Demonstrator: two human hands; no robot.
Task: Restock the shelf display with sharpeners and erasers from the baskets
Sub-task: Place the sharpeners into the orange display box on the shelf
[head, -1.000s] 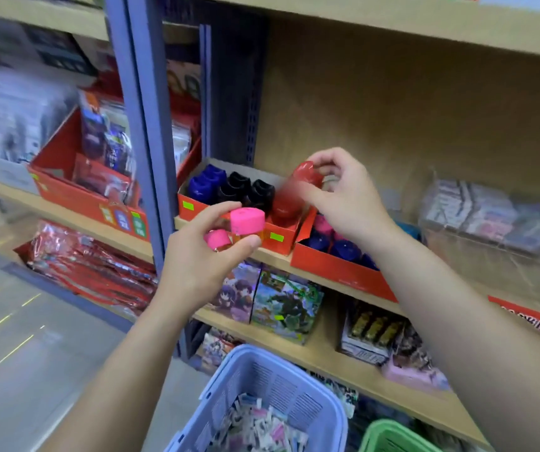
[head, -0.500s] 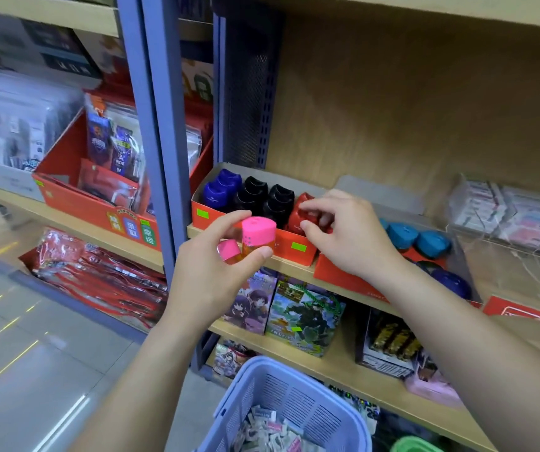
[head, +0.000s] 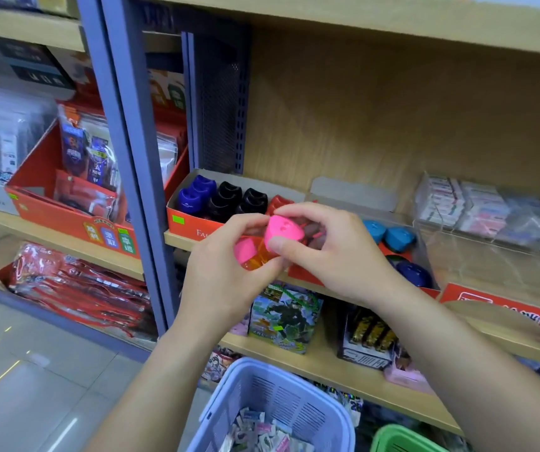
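The pink sharpener looks like light, stiff, smooth plastic, so I judge that a pinch on its two sides is enough; its top may pull off the clear orange body. The right hand pinches this top. The left hand curls round a second pink sharpener. Both are held just near of the red display box.

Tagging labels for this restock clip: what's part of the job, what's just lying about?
Job: left hand gripping lower pink sharpener; right hand pinching upper pink sharpener; red sharpener box; purple basket of erasers; green basket.
Bystanders: card packs in red tray; toy box below; clear case of small packs.
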